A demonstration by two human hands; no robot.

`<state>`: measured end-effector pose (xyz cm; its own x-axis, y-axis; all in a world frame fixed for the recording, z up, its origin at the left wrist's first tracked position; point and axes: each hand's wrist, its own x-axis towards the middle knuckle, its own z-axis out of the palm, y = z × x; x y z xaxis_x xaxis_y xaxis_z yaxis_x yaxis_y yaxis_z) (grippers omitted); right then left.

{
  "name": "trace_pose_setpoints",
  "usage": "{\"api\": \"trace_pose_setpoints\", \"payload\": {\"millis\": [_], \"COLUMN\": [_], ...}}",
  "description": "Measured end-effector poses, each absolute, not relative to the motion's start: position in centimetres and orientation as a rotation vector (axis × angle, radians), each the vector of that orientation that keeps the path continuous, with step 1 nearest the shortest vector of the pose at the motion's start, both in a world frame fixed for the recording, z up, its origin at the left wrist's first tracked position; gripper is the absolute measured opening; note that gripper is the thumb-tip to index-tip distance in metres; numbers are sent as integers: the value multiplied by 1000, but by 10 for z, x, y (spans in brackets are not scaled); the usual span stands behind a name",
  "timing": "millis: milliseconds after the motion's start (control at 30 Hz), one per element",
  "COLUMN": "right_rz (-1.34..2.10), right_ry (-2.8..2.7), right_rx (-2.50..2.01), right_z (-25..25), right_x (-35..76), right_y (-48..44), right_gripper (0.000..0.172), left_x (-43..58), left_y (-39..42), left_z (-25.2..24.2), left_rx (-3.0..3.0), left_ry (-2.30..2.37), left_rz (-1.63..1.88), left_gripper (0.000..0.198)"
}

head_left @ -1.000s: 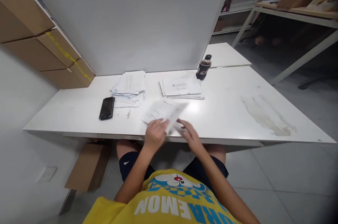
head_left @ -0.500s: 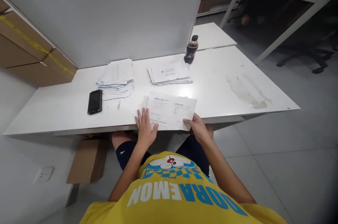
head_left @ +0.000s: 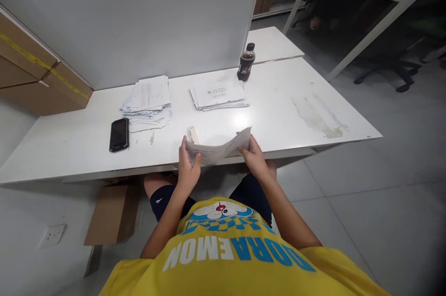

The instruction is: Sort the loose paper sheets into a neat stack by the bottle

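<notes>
Printed paper sheets [head_left: 218, 151], their exact number hidden, are held up at the table's front edge and bow in the middle. My left hand [head_left: 188, 167] grips their left end, thumb in front and fingers behind. At the right end my right hand [head_left: 253, 156] pinches them the same way. Just behind the sheets lies a small cream-coloured, elongated object [head_left: 194, 134], its lower end partly covered. A neat stack of printed papers [head_left: 219, 94] rests farther back. To its left is a taller, messier paper pile [head_left: 149, 95].
A black phone [head_left: 119, 134] lies at the left of the white table [head_left: 272, 115]. A dark drink bottle [head_left: 246, 62] stands against the grey partition [head_left: 156, 17]. Cardboard boxes [head_left: 66, 87] fill the left corner. Another box [head_left: 111, 214] sits under the table.
The sheets, flat on the table edge before, are now lifted and tilted up, bowed between both hands. My left hand has closed on them. The cream-coloured object has come into view.
</notes>
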<state>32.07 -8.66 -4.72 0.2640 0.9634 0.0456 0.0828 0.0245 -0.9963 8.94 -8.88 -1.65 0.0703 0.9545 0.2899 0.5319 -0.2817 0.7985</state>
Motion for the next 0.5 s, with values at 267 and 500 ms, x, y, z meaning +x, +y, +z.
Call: {"api": "trace_pose_setpoints", "payload": {"millis": [267,500], "right_rz": [815,847], "right_ry": [-1019,-1063], "right_rx": [-1347,-1226], "right_z": [-55,-60], "right_x": [334,340], "right_y": [-78,-82], "right_gripper": [48,45], "left_x": [111,107], "left_y": [-66,-63], "left_z": [-23,-35], "left_rx": [1814,1908], "left_ry": [1465,1581], "left_rz": [1221,1302], "left_gripper": [76,36]}}
